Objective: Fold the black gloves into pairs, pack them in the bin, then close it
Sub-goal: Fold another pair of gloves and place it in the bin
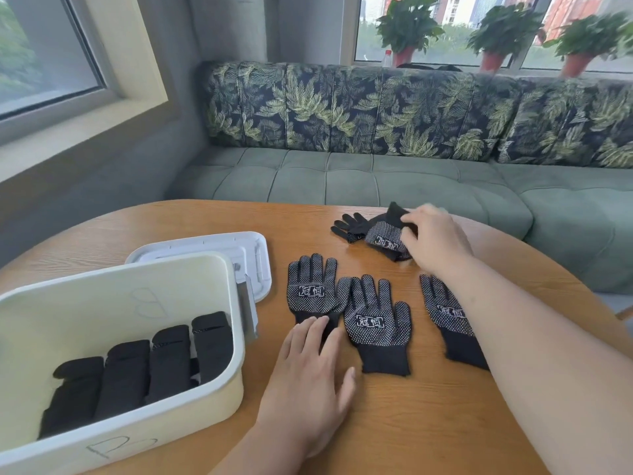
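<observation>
Three black dotted gloves lie flat, palm side up, on the wooden table (428, 423): a left glove (313, 289), a middle glove (375, 320) and a right glove (445, 313) partly under my right forearm. My left hand (308, 375) rests flat, its fingertips on the left glove's cuff. At the far side my right hand (435, 238) pinches a bunched glove (385, 234) that lies on another glove (347, 226). The cream bin (212, 389) at the left stands open with several folded black pairs (137, 371) inside.
The bin's white lid (253, 255) lies upside down on the table just behind the bin. A green sofa (376, 180) with leaf-print cushions runs behind the table. Potted plants (407, 29) stand on the window sill.
</observation>
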